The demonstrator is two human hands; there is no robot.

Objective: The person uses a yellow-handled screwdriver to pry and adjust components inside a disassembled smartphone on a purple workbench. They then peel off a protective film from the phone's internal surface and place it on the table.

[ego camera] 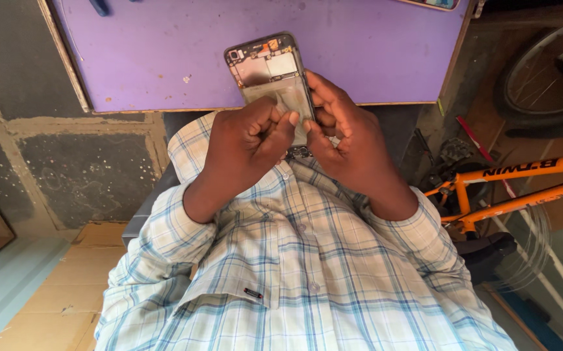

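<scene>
An opened smartphone (269, 70) with its back cover off shows a circuit board at the top and a pale inner panel below. My right hand (353, 146) grips its lower right edge. My left hand (245, 143) is curled, with the thumb and fingertips pressing on the phone's lower inner panel. Both hands hold the phone in front of my chest, over the near edge of a purple table (164, 58). The phone's bottom end is hidden behind my fingers.
An orange bicycle frame (522, 185) and a wheel (541, 71) stand to the right. A blue tool tip (99, 6) lies at the table's far left, another phone's corner (434, 4) at the far right. Cardboard (47, 305) covers the floor on the left.
</scene>
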